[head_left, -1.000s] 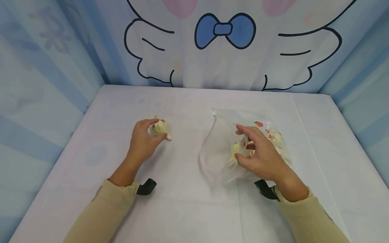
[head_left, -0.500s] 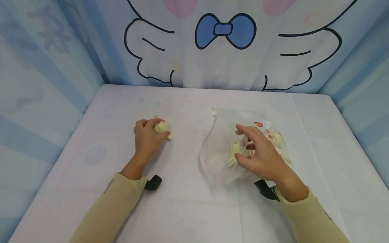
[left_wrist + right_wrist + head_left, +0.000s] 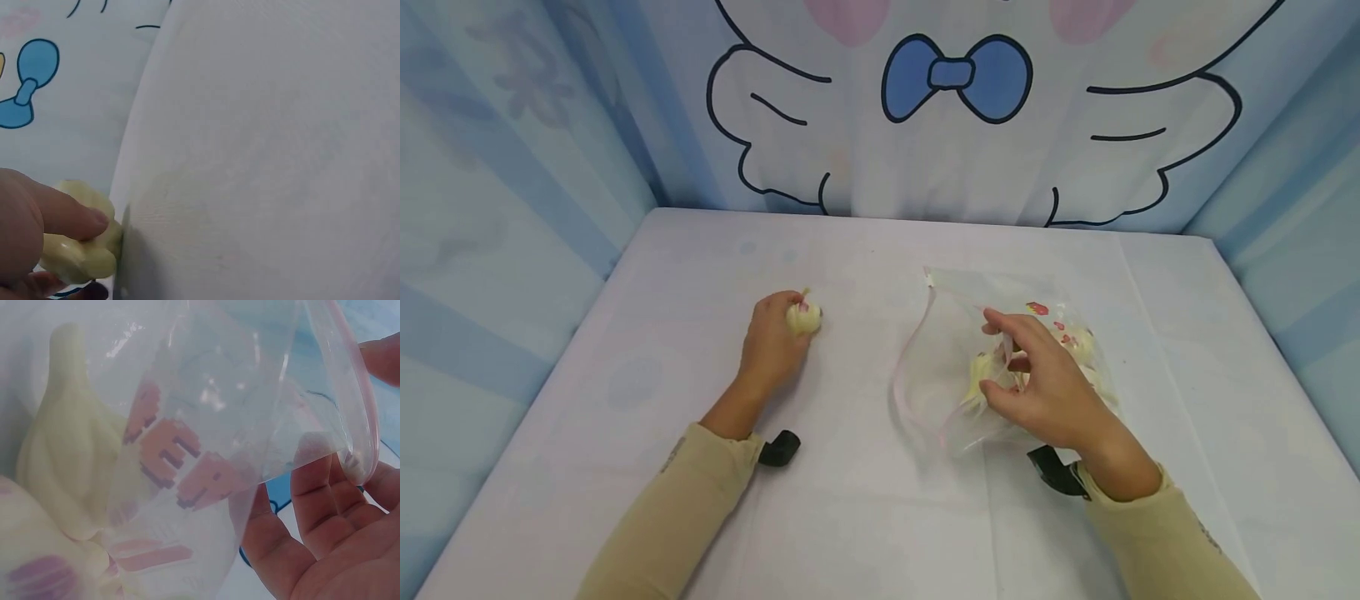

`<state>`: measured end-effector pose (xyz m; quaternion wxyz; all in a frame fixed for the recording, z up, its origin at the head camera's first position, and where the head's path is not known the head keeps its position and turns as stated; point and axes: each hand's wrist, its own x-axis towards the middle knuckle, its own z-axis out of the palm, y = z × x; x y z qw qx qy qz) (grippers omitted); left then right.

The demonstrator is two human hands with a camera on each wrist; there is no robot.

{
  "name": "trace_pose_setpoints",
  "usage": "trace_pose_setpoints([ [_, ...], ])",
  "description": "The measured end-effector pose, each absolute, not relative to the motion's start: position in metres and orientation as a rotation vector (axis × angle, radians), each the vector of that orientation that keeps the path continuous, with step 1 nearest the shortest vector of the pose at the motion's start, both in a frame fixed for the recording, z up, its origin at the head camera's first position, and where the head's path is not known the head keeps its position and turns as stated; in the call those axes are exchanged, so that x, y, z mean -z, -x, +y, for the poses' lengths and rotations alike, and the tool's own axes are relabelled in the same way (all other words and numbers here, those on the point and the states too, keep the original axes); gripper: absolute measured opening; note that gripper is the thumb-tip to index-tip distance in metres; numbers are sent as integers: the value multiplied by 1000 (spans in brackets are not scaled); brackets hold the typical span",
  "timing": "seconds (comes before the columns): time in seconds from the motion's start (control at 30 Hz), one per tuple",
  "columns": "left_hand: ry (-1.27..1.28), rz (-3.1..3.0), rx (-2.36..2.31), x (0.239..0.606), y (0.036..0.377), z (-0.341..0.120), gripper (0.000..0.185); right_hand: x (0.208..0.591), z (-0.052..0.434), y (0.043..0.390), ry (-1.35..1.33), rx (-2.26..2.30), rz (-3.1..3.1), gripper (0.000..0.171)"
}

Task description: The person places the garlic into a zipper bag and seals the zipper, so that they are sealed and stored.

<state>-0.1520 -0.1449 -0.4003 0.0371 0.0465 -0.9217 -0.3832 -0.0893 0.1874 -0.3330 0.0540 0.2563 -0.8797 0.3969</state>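
My left hand (image 3: pixel 772 343) grips a pale yellow garlic bulb (image 3: pixel 803 317) just above the white table (image 3: pixel 850 517); in the left wrist view the thumb curls over the same garlic bulb (image 3: pixel 81 250). My right hand (image 3: pixel 1037 379) pinches the upper edge of a clear zip bag (image 3: pixel 940 367) with pink print, holding its mouth open toward the left. Inside the bag lie more garlic bulbs (image 3: pixel 981 371). The right wrist view shows the zip bag (image 3: pixel 206 456) film close up, with a garlic bulb (image 3: pixel 69 456) behind it and my fingers (image 3: pixel 312 506) on the rim.
Blue and white cartoon curtains (image 3: pixel 955 108) wall the table at the back and both sides. Black wrist straps (image 3: pixel 778 448) sit at both cuffs.
My left hand closed round the garlic bulb, turned it and shifted it slightly right. The right hand and bag stayed put.
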Motion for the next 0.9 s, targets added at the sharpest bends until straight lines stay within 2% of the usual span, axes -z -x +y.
trace_pose_setpoints([
  [0.4, -12, -2995, 1045, 395, 143, -156, 65, 336, 188, 89, -776, -1219, -2668, 69],
  [0.53, -66, -3024, 1132, 394, 140, -158, 73, 336, 188, 89, -769, -1212, -2676, 70],
  [0.73, -124, -3038, 1190, 383, 134, -158, 62, 335, 187, 90, -775, -1203, -2672, 69],
  [0.9, 46, -3041, 1113, 372, 124, -157, 57, 335, 187, 91, -770, -1196, -2678, 69],
])
